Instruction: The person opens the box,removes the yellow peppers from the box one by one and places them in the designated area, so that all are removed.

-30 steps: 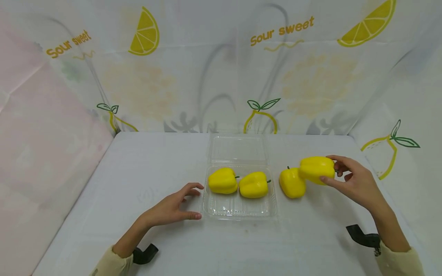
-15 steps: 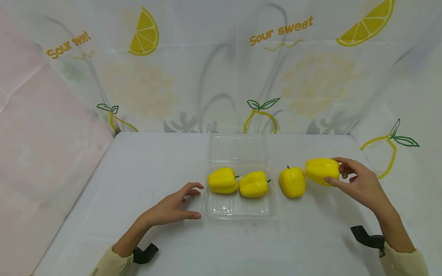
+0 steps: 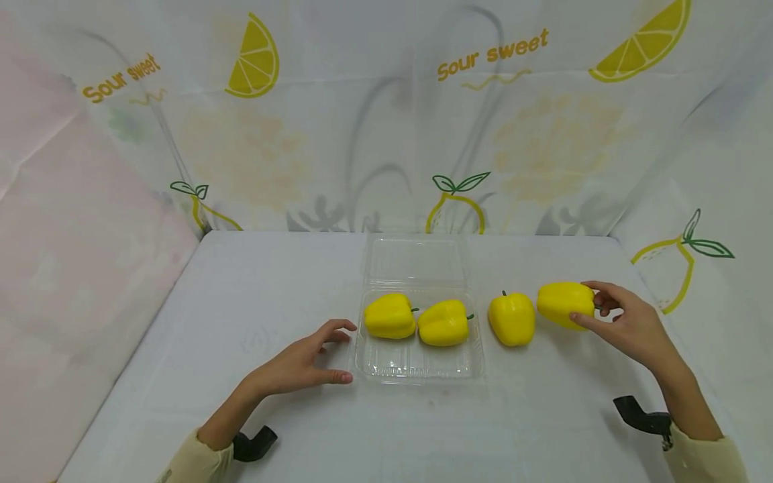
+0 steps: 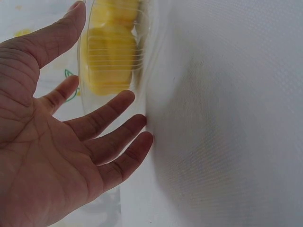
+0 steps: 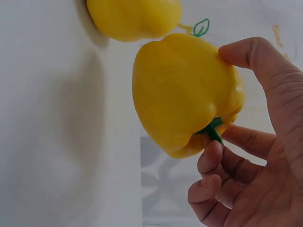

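Note:
My right hand (image 3: 628, 327) grips a yellow bell pepper (image 3: 565, 305) by its stem end, thumb on one side and fingers on the other. In the right wrist view this pepper (image 5: 184, 94) hangs above the white table, its green stem facing my palm. Just left of it a second yellow pepper (image 3: 512, 319) stands on the table, stem up. Two more peppers, a left one (image 3: 390, 316) and a right one (image 3: 445, 323), lie on their sides in a clear plastic clamshell box (image 3: 417, 370). My left hand (image 3: 296, 365) is at the box's left side, fingers spread and holding nothing.
The box's clear lid (image 3: 417, 261) is folded back flat toward the rear of the white table (image 3: 272, 288). A printed cloth (image 3: 338, 121) with lemon drawings hangs behind the table, with more cloth at both sides.
My right hand has drawn the held pepper to the right and slightly lower, away from the standing pepper it overlapped. The left hand and the boxed peppers stay put.

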